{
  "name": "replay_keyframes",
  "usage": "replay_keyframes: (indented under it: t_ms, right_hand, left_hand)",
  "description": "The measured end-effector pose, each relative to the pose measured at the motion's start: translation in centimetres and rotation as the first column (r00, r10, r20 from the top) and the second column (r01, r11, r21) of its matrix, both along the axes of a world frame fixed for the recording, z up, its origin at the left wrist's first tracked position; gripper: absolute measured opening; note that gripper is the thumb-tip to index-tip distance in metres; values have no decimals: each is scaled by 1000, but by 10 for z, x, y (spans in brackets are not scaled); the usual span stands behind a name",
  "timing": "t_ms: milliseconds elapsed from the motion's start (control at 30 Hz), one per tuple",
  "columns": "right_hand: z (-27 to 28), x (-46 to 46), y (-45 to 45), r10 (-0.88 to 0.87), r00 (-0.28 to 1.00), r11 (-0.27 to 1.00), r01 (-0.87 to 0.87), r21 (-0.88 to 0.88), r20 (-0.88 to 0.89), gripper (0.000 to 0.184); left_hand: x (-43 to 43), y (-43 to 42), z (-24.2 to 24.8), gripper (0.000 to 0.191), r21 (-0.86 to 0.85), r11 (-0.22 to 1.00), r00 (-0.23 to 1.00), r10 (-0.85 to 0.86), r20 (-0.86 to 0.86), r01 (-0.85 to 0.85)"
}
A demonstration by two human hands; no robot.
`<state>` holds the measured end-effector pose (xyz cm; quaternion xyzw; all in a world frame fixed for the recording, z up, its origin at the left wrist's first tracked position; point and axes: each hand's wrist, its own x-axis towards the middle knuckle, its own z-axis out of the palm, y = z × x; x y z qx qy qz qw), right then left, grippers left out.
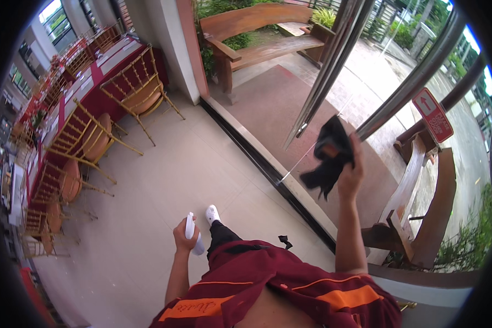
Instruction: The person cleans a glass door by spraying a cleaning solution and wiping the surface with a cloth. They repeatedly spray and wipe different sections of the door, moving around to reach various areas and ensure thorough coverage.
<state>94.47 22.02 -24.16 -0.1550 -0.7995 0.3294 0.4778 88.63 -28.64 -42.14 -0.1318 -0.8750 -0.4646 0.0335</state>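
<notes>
My left hand (183,237) grips a white spray bottle (197,242) by its neck, low at my left side above the floor. Raised to the right, my right hand (350,174) holds a black cloth (330,149), which hangs down loosely and looks slightly blurred. Behind the cloth is a glass door panel with a metal frame (332,61). Whether the cloth touches the glass I cannot tell. A red sign (432,115) with a white arrow and writing is fixed near the door's bar, beyond my right hand.
A dark floor track (246,143) crosses the doorway beside the tiled floor (147,205). Gold chairs (141,92) line a long table with a maroon cloth (94,90) on the left. Outside stand a wooden bench (266,53) and another bench (432,205) at right.
</notes>
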Motion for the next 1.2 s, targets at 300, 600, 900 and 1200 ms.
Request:
replay_keyframes:
  t_ms: [300, 600, 900, 1200]
  right_hand:
    - [84, -287, 23, -473, 733, 742, 631, 228, -489, 74]
    - [56, -325, 108, -720, 434, 306, 899, 314, -542, 82]
    - [59, -372, 243, -748, 338, 165, 928, 333, -571, 84]
    - [60, -475, 398, -714, 458, 331, 887, 322, -529, 93]
  left_hand:
    - [-206, -3, 30, 31, 29, 977, 973, -211, 93, 209]
    - [-388, 100, 57, 30, 50, 908, 909, -416, -21, 416]
    - [-460, 252, 64, 28, 62, 783, 784, -621, 18, 619]
    - [-520, 377, 93, 29, 76, 816, 812, -578, 74, 574]
